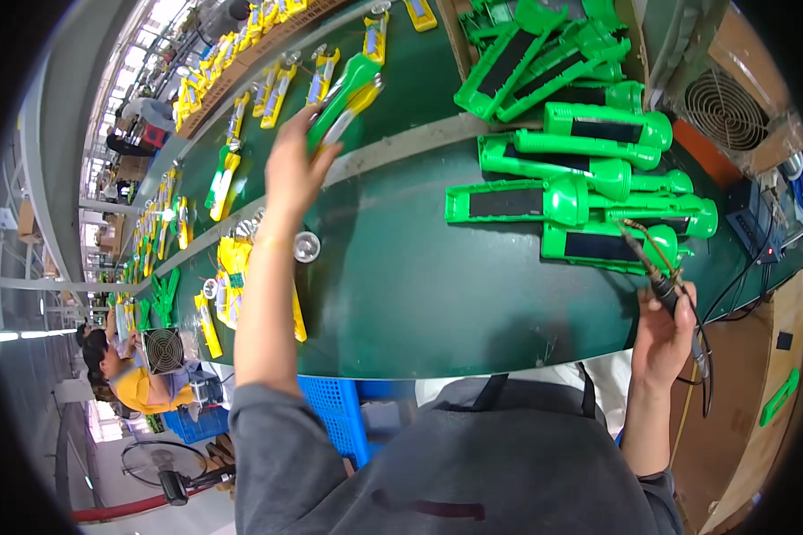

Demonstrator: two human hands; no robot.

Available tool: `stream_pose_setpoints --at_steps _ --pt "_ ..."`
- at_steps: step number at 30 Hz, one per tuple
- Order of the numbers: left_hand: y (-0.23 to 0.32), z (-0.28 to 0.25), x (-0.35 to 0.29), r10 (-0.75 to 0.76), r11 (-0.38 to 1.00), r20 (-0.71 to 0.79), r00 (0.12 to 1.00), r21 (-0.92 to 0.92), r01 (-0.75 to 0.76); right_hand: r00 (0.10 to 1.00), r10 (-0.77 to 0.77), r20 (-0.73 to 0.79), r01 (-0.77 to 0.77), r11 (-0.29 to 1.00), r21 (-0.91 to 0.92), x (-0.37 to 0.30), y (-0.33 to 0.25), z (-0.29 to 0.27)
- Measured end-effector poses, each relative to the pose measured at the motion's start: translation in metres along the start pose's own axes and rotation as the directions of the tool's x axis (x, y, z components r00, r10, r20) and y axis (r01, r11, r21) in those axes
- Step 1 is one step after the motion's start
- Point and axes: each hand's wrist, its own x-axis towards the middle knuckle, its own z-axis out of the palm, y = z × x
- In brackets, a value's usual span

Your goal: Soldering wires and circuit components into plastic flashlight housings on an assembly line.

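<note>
- Hands were split between two jobs at the dark green conveyor belt (pixel 419 294): the left hand (pixel 294 169) was stretched far out across it, the right hand (pixel 665 334) kept back near its near edge.
- The left hand's fingers were closed around a green-and-yellow flashlight (pixel 346 96), gripping it at the lower end; the piece pointed up and away, lifted just above the belt beside a row of similar yellow and green units (pixel 277 85).
- The right hand was clenched around a soldering iron (pixel 656 267), tip angled upward toward the stack of green flashlight housings (pixel 589 192) lying well to the right of the left hand; its cord trailed down past the wrist.
- By my reading, this was the pick-or-place step on the line, with one unit in the left hand's grasp at the far side of the belt.
- The next move, as I judged it, called for a steady carry over the loose small round reflector (pixel 306 247) on the belt without knocking the neighbours, and for keeping the hot iron tip away from the plastic shells.
</note>
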Motion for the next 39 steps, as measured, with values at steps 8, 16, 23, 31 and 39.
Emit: stream_pose_setpoints --at_steps 8,16,23,31,39 --pt "-0.014 0.104 0.085 -0.024 0.999 0.151 0.988 0.046 0.017 0.998 -0.061 -0.020 0.059 0.993 -0.101 -0.007 0.004 0.006" --pt "-0.168 0.120 0.132 -0.776 0.614 -0.034 0.630 0.187 0.767 0.992 -0.120 0.034 0.123 0.986 -0.110 -0.005 0.026 -0.009" --pt "-0.138 0.140 0.198 -0.623 0.765 0.047 0.781 -0.173 0.620 0.988 -0.142 -0.068 0.132 0.982 -0.136 -0.006 0.026 -0.002" --pt "-0.083 0.119 0.185 -0.607 0.794 0.032 0.794 0.033 0.606 0.997 -0.066 0.048 0.072 0.990 -0.119 -0.006 0.030 -0.007" --pt "-0.040 -0.063 0.014 -0.519 0.850 0.157 0.841 -0.016 0.527 0.981 -0.071 0.182 0.047 0.990 0.133 0.006 0.031 -0.038"
